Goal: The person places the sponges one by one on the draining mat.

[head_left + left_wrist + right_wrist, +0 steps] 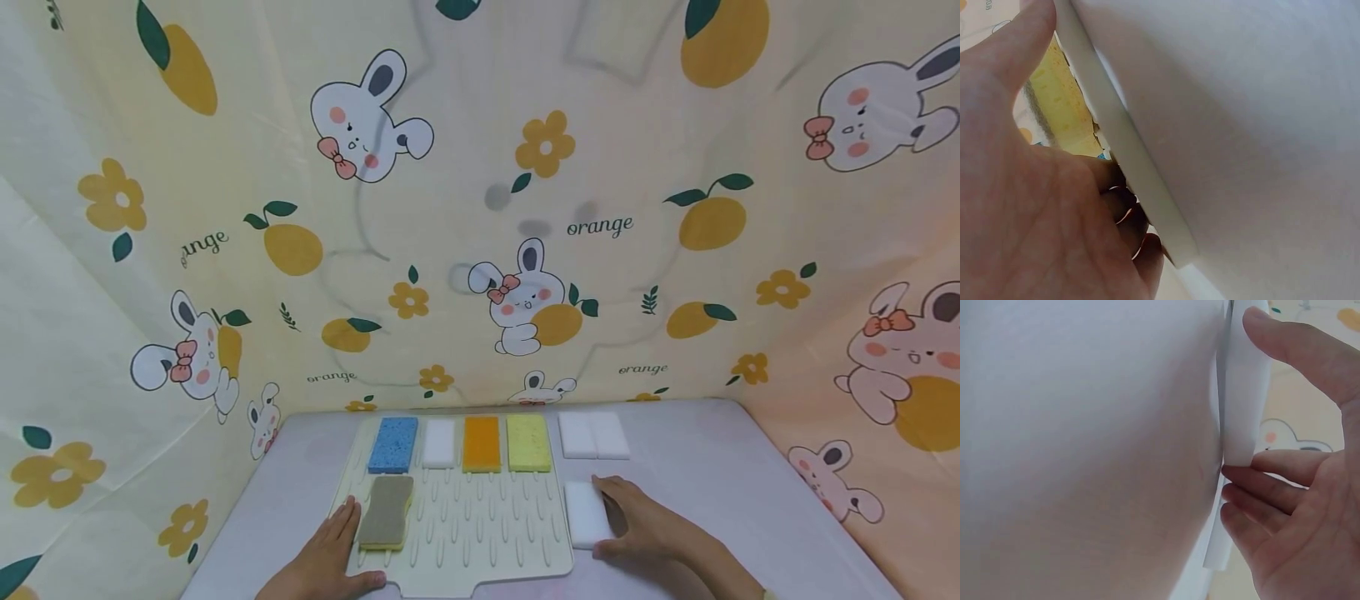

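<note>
A cream ribbed drying mat [480, 558] lies on the table. My left hand [318, 558] rests at its left front corner, fingers extended along the side and thumb on the front edge. Just beside those fingers sits a wavy-sided scouring sponge [386, 512], grey on top and yellow below. At the mat's right side my right hand [656, 523] holds a white sponge block [587, 515] between thumb and fingers, at its near and far ends. The right wrist view shows the thumb on one end of this white block [1244, 394] and fingertips at the other.
Along the mat's back edge lie a blue sponge [393, 445], a small white block [438, 443], an orange sponge [482, 444] and a yellow-green sponge [528, 442]. Two white blocks [577, 436] lie side by side behind the right hand. A printed curtain [450, 333] surrounds the table.
</note>
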